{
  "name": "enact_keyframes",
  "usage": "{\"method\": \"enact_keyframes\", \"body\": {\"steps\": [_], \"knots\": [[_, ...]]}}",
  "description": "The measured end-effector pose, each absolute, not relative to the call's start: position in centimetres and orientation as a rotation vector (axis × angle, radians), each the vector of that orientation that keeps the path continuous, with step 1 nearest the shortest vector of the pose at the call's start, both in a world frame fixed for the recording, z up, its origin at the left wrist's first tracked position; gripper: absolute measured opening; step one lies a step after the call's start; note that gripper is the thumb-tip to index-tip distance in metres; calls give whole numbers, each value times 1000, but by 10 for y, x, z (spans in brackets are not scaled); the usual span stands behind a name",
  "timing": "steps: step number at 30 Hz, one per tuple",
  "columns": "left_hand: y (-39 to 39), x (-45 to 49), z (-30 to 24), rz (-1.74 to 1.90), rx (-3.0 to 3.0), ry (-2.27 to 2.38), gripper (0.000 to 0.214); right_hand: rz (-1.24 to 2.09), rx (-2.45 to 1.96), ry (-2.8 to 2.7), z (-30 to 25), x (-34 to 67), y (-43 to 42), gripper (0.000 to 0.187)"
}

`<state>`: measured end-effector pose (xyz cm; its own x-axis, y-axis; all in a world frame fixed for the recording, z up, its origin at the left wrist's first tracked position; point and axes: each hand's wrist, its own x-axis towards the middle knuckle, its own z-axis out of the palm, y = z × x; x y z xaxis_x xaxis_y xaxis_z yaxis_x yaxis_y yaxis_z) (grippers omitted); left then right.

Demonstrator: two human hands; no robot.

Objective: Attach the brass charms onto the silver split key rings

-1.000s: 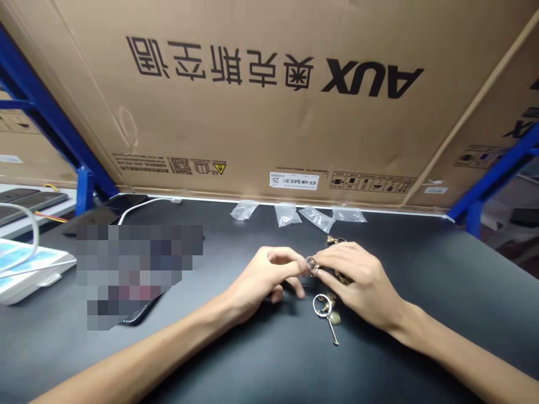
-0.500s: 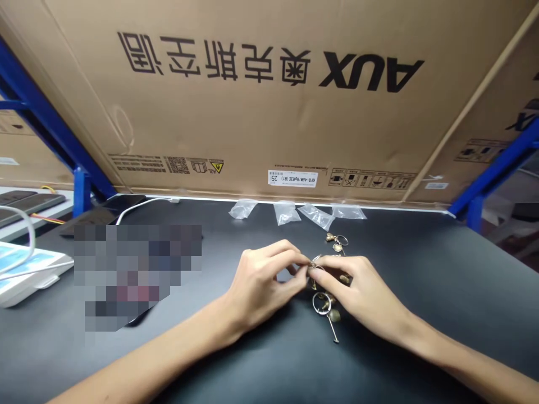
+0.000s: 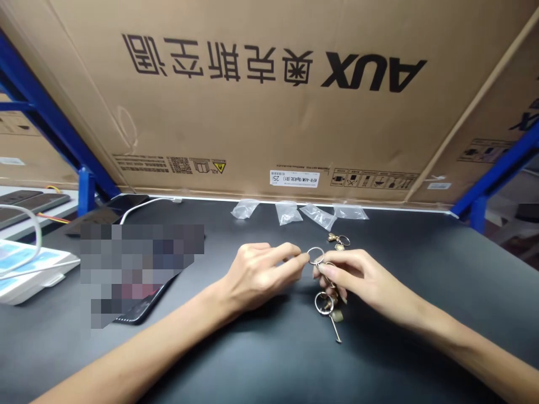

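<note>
My left hand [image 3: 261, 272] and my right hand [image 3: 351, 278] meet over a dark tabletop [image 3: 269, 348]. Between their fingertips is a silver key ring [image 3: 315, 256]; the left thumb and forefinger pinch its left side and the right fingers pinch its right side. Just below my right hand lies a second key ring with small brass charms and a pin [image 3: 328, 311]. A third small ring with brass charms [image 3: 339, 240] rests beyond the hands.
Several small clear plastic bags [image 3: 301, 212] lie along the table's far edge, under a big cardboard box [image 3: 269, 95]. A phone with a white cable [image 3: 126, 205] and a blurred patch are at the left. Blue rack posts [image 3: 84, 188] stand on both sides.
The hands have drawn slightly apart and the key ring now shows plainly between the fingertips, raised a little. The ring with charms below is uncovered by the right hand.
</note>
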<state>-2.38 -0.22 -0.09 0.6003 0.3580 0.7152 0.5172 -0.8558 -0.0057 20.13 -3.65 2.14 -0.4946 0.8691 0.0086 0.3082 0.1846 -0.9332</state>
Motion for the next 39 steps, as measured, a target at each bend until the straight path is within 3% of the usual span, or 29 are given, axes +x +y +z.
{"method": "enact_keyframes", "body": {"steps": [4, 9, 15, 20, 22, 27, 30, 32, 37, 39], "knots": [[-16, -7, 5, -1428, -2887, -1449, 21, 681, -1177, -2121, 18, 199, -39, 27], [-27, 4, 6, -1561, -3058, -1742, 20, 458, -1124, -2263, 8, 193, -44, 22], [-17, -2, -4, -1364, -2788, -1263, 15, 688, -1181, -2152, 14, 189, -47, 25], [-23, 2, 2, -1558, -2924, -1444, 12, 733, -1163, -2130, 17, 187, -47, 28], [-22, 1, 2, -1543, -2952, -1299, 16, 847, -1156, -2111, 17, 188, -46, 30], [-10, -13, 4, -1096, -2915, -719, 34, 1424, -1125, -1919, 22, 195, -43, 30], [0, -24, 9, -898, -2880, -538, 36, 1485, -1105, -1953, 29, 199, -43, 32], [8, -31, 9, -838, -2865, -570, 38, 1336, -1159, -2010, 31, 201, -42, 33], [22, -37, 0, -887, -2833, -1071, 30, 436, -1260, -2276, 12, 204, -33, 25], [22, -35, -3, -853, -2853, -1132, 27, 288, -1235, -2384, 0, 204, -28, 26]]}}
